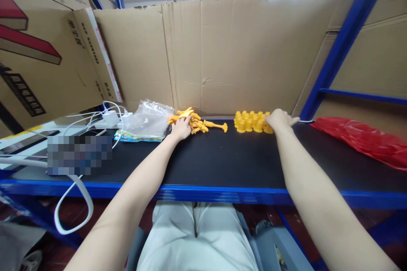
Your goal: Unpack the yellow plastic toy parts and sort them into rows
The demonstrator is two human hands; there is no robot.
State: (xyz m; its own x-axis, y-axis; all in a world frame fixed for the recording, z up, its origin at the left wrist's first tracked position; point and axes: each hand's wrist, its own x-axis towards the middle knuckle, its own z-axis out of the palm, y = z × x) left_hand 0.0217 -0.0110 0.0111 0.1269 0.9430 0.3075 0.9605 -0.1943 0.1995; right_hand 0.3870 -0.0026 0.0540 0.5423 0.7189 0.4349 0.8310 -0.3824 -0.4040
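Observation:
My left hand (182, 128) lies over a pile of orange-yellow plastic pieces (201, 126), its fingers stretched apart among them. Small metal chains show in the pile. One long piece with a flared end (219, 126) sticks out to the right. Further right, several yellow flanged, cup-shaped pieces (249, 123) stand in close rows. At their right end my right hand (280, 119) is closed on one of the cup-shaped pieces. One finger points out to the right, and the other fingertips are mostly hidden behind the hand.
Clear plastic bags (148, 118) lie left of the pile, near white chargers (110, 118) and cables. A red plastic bag (359, 137) rests at the right. Cardboard (222, 59) walls the back of the black tabletop (222, 161), and a blue metal edge (222, 193) runs along its front.

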